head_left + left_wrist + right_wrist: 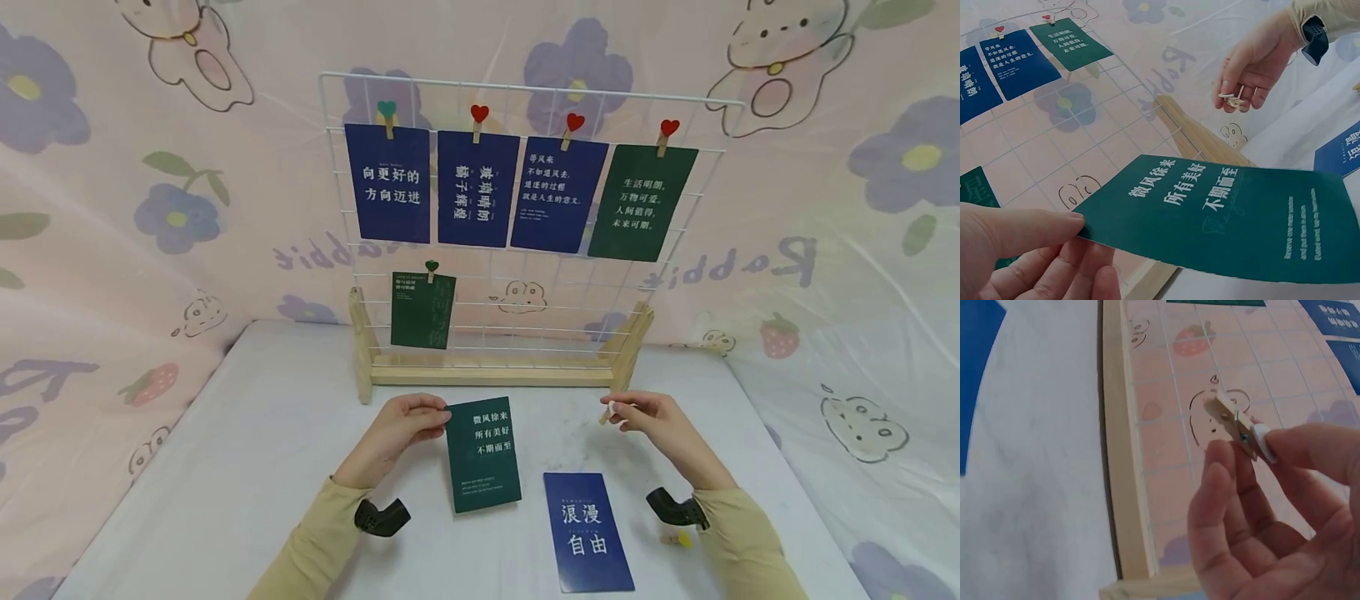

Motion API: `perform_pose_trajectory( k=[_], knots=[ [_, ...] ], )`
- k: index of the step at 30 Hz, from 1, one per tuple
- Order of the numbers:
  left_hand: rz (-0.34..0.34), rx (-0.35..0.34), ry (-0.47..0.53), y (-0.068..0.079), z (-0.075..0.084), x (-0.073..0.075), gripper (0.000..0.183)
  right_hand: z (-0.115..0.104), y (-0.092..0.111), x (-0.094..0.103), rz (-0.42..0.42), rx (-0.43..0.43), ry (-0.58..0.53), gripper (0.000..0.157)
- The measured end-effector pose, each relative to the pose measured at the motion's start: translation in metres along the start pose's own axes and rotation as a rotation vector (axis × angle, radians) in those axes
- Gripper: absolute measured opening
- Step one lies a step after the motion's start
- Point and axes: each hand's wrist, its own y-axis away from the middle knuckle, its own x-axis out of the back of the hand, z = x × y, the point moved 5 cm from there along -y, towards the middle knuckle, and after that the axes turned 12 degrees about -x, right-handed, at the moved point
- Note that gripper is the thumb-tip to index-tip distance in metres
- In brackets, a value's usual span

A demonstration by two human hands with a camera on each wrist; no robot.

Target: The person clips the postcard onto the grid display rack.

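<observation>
My left hand (pixel 401 433) pinches a green card (pixel 483 454) with white lettering by its upper left corner, thumb on top. The left wrist view shows the same card (pixel 1229 219) tilted, its far end toward the right. In my right hand (pixel 645 414) is a small wooden clothespin (pixel 1233 422) with a white piece on its side, pinched between thumb and fingers. Behind both hands stands a white wire grid rack (pixel 525 312) on a wooden base (pixel 491 377). A blue card (pixel 588 533) lies flat on the table, between the forearms.
Along the rack's top row hang three blue cards (pixel 387 185) and one green card (pixel 643 202), clipped with heart clothespins (pixel 574 123). A smaller green card (pixel 422 310) hangs below at left. Another clothespin (pixel 678 540) with yellow lies near the right wrist on the white table (pixel 247 467).
</observation>
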Motion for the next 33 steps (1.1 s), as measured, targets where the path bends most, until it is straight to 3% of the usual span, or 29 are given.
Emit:
perform_pose_trajectory(
  k=[10,17,24,33],
  knots=[
    [0.081,-0.057,-0.001,-0.009,0.009,0.0,0.023,-0.026,-0.016,-0.011,-0.029,0.022,0.09,0.034],
    [0.068,-0.118,-0.034,-0.017,0.028,-0.005,0.025,-0.045,-0.026,-0.017,-0.063,0.041,0.056,0.03],
    [0.052,-0.173,-0.059,-0.029,0.044,-0.009,0.025,-0.066,-0.033,-0.018,-0.031,0.072,0.077,0.029],
    [0.102,-0.218,-0.062,-0.043,0.057,-0.008,0.02,-0.087,-0.042,-0.022,-0.028,0.093,0.076,0.029]
  ],
)
